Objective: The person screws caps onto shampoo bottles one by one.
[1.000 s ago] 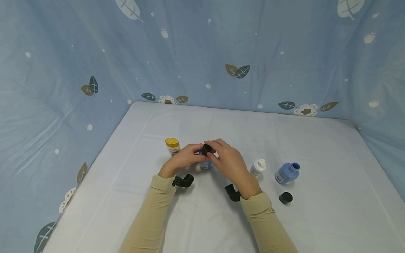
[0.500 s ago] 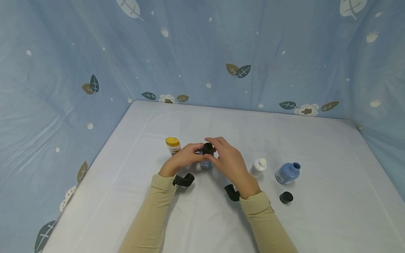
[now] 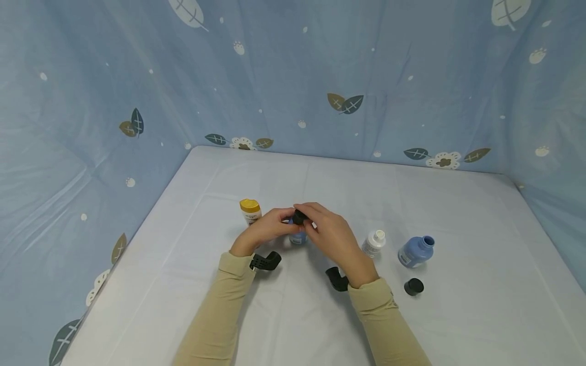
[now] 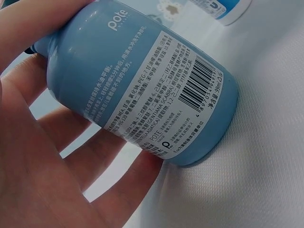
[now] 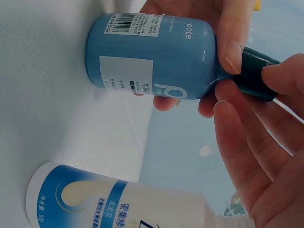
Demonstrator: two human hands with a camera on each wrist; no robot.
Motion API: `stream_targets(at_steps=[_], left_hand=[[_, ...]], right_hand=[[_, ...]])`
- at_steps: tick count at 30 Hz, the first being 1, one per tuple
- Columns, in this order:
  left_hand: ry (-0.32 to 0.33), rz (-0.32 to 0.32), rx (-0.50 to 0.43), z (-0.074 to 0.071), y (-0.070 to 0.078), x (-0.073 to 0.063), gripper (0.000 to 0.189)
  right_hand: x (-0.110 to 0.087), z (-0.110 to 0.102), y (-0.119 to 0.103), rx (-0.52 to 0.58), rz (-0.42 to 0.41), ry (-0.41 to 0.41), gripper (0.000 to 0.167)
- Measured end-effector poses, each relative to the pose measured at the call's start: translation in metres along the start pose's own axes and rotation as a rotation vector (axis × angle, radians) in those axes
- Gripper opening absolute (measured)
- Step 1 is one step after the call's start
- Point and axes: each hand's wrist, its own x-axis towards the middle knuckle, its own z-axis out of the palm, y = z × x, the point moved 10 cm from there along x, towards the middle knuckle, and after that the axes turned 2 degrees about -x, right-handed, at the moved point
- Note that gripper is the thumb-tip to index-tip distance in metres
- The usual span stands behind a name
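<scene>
Black cylindrical cap (image 5: 256, 72) pinched, seemingly twisted, by right hand (image 3: 331, 235)
Blue plastic bottle (image 5: 151, 54) gripped, nine o'clock, by left hand (image 3: 264, 231); steadiness needed next.

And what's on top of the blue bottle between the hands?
On the held blue bottle sits a black cap, pinched by the right hand. Whatever lies beneath the cap is covered.
</scene>
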Motion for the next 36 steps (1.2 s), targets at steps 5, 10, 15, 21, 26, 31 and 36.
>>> stream_targets(at_steps=[5,10,15,21,26,31,36], left_hand=[[0.006,-0.005,0.015,0.0,0.0,-0.001,0.043],[0.023,-0.032,0.045,-0.001,-0.001,-0.001,0.041],[0.03,-0.066,0.061,-0.003,-0.004,0.0,0.04],[0.013,-0.059,0.051,0.0,0.015,-0.006,0.04],[0.005,-0.056,0.039,0.003,0.026,-0.01,0.039],[0.006,-0.053,0.035,0.003,0.025,-0.009,0.039],[-0.001,-0.037,0.009,0.002,0.011,-0.004,0.042]], right_hand=[[-0.001,0.001,0.002,0.003,0.021,-0.015,0.038],[-0.001,0.002,0.003,-0.005,0.023,-0.021,0.039],[-0.001,0.002,0.002,-0.021,0.007,-0.013,0.038],[0.0,0.001,0.0,-0.014,-0.02,0.013,0.04],[0.0,-0.001,-0.001,-0.009,-0.03,0.029,0.038],[0.0,-0.001,-0.001,-0.005,-0.022,0.022,0.038],[0.0,0.0,-0.002,-0.008,-0.024,0.005,0.041]])
